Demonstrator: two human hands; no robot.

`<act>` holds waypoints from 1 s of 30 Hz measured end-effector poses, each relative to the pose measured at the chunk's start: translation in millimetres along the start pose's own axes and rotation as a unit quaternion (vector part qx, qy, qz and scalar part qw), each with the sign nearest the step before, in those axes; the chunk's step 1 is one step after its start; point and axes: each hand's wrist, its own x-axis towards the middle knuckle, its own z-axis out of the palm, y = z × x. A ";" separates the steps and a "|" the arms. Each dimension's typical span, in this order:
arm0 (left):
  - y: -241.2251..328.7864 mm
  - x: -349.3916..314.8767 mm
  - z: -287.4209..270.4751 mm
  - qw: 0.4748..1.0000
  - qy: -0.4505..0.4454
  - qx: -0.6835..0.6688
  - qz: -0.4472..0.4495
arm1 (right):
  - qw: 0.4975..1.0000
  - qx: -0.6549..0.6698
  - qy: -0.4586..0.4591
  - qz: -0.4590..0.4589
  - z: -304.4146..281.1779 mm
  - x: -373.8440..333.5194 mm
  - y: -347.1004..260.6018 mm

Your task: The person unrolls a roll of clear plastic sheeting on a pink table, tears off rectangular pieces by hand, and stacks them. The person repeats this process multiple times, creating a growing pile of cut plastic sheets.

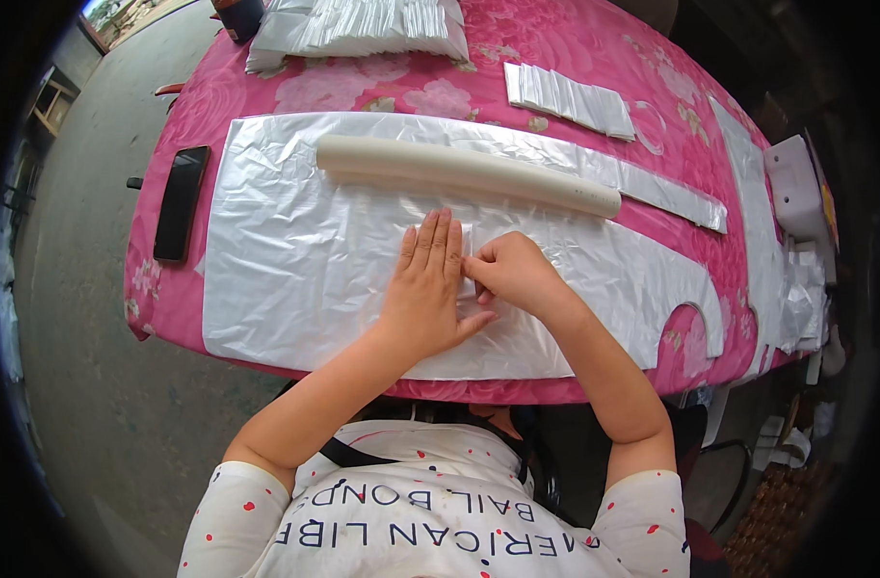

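White plastic bags (286, 260) with a cut-out handle end at the right lie spread flat on the table before me. My left hand (425, 279) is open and presses down on the plastic, fingers together and pointing away, thumb out to the right. Right beside its fingers, my right hand (507, 275) is closed, thumb and curled fingers pinched low against the plastic. What sits in that pinch is hidden. A narrow white fold shows between the two hands. Beyond them a pale cream tube (469, 173) rests slantwise across the plastic.
A pink flowered cloth (420, 91) covers the table. A black phone (182, 204) lies at the left edge. Folded white bags (570, 101) and a larger stack (363, 29) lie at the far side. A folded strip (676, 197) and a white box (796, 188) are at the right.
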 end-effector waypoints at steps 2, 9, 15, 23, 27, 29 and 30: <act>-2.2 1.4 0.6 1.000 -0.008 0.005 0.006 | 0.999 -0.045 0.025 -0.008 1.7 -4.4 -1.9; -3.6 1.7 1.9 0.999 -0.008 0.045 0.014 | 0.956 -0.209 0.178 -0.101 8.2 -34.1 16.5; 0.8 -9.9 -13.1 0.995 -0.069 0.012 0.069 | 0.985 -0.069 0.139 -0.078 7.3 -70.1 37.7; -4.4 -83.0 -36.0 0.955 -0.120 0.118 0.246 | 0.990 0.055 0.096 -0.089 26.6 -96.1 55.4; -3.8 -109.2 -49.3 0.968 -0.103 -0.029 0.226 | 0.990 0.072 0.065 -0.102 37.5 -101.6 51.2; 0.5 -112.6 -59.6 0.967 -0.089 -0.182 0.157 | 0.984 0.120 0.046 -0.127 43.6 -100.7 54.0; 3.2 -116.9 -60.5 0.937 -0.072 -0.339 0.050 | 0.979 0.143 0.036 -0.139 46.5 -100.3 54.8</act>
